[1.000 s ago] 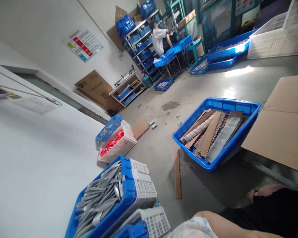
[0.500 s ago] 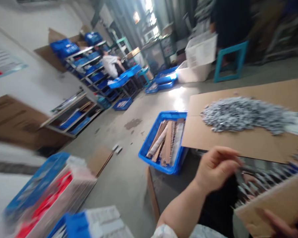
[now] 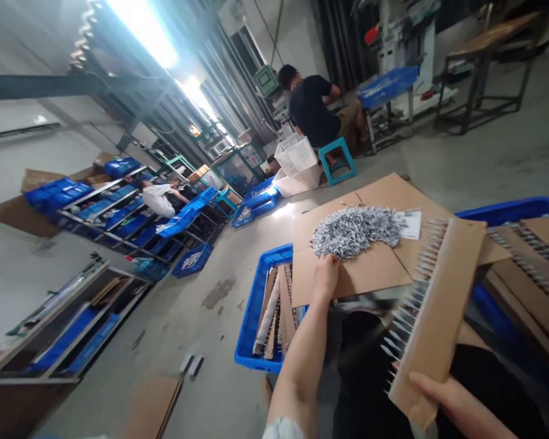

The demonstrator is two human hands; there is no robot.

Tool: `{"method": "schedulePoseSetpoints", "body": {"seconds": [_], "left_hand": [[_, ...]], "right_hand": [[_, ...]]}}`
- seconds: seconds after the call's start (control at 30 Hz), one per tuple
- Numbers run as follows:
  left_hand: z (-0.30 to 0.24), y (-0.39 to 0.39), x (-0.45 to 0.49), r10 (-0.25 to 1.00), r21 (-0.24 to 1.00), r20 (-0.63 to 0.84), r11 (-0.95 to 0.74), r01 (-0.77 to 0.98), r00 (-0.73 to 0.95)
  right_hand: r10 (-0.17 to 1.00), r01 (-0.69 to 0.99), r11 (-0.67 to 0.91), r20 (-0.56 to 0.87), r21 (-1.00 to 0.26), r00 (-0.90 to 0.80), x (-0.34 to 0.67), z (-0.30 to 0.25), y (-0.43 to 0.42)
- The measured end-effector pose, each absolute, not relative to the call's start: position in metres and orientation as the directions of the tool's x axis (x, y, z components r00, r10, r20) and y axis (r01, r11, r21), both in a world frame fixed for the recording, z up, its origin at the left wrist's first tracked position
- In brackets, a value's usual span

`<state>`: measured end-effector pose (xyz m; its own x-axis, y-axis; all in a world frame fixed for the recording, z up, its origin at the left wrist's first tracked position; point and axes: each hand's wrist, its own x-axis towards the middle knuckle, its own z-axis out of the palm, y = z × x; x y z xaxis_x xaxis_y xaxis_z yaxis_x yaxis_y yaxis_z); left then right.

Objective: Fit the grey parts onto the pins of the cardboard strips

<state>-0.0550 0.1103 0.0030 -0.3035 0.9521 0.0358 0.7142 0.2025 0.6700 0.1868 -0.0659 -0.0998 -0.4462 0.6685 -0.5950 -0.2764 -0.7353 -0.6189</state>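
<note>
My left hand [image 3: 326, 277] is at the near edge of a heap of small grey, slender pieces [image 3: 352, 231], its fingers curled together; what sits between the fingertips is hidden. The heap lies on a flat cardboard sheet [image 3: 370, 274]. My right hand [image 3: 432, 390] grips the lower end of a long cardboard strip [image 3: 443, 317], thumb on its face and the other fingers mostly hidden. Along the strip's left edge a row of the same slender pieces [image 3: 405, 314] sticks out like comb teeth. The strip is tilted, above my lap.
A blue crate [image 3: 241, 341] of cardboard strips stands left of the sheet. Another blue crate [image 3: 531, 206] with loaded strips is at right. A white card [image 3: 410, 224] lies beside the heap. Two people sit farther off, near a turquoise stool [image 3: 336, 160] and shelving [image 3: 105, 219].
My left hand has moved from beside the strip's pieces out to the heap. The strip in my right hand now stands more upright. The view has swung to the right.
</note>
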Motion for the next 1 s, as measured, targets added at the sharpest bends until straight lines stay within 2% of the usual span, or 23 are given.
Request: {"method": "schedulePoseSetpoints", "body": {"seconds": [0.03,0.1,0.2,0.3,0.37,0.4,0.47,0.57,0.7,1.0], "left_hand": [[0.007,0.11,-0.057,0.953,0.657,0.021,0.214,0.723,-0.301],[0.015,0.106,-0.058,0.955,0.641,0.0,0.228,0.733,-0.297],[0.027,0.087,-0.052,0.959,0.644,-0.016,0.227,0.731,-0.283],[0.033,0.041,-0.04,0.959,0.721,-0.057,0.233,0.653,-0.279],[0.033,0.0,-0.029,0.946,0.905,-0.168,0.259,0.337,-0.277],[0.032,-0.02,-0.022,0.931,0.945,-0.226,0.281,0.168,-0.287],[0.028,-0.055,-0.009,0.884,0.934,-0.356,0.344,-0.095,-0.302],[0.018,-0.087,0.007,0.807,0.849,-0.517,0.439,-0.294,-0.287],[0.0,-0.096,0.014,0.762,0.788,-0.601,0.514,-0.34,-0.24],[-0.003,-0.092,0.022,0.761,0.764,-0.624,0.545,-0.344,-0.18]], "right_hand": [[0.637,-0.291,-0.757,-0.564,-0.585,-0.526,0.185,-0.095,-0.068],[0.659,-0.326,-0.737,-0.518,-0.592,-0.546,0.182,-0.085,-0.072],[0.718,-0.368,-0.678,-0.466,-0.636,-0.517,0.176,-0.077,-0.076],[0.736,-0.391,-0.667,-0.475,-0.635,-0.483,0.17,-0.074,-0.078],[0.742,-0.391,-0.659,-0.472,-0.643,-0.476,0.17,-0.075,-0.08],[0.741,-0.381,-0.659,-0.469,-0.649,-0.481,0.171,-0.076,-0.081],[0.729,-0.347,-0.665,-0.471,-0.662,-0.497,0.174,-0.078,-0.082],[0.722,-0.309,-0.672,-0.5,-0.673,-0.479,0.18,-0.082,-0.083],[0.741,-0.292,-0.649,-0.497,-0.703,-0.451,0.187,-0.085,-0.083],[0.75,-0.271,-0.644,-0.522,-0.716,-0.406,0.19,-0.082,-0.084]]}}
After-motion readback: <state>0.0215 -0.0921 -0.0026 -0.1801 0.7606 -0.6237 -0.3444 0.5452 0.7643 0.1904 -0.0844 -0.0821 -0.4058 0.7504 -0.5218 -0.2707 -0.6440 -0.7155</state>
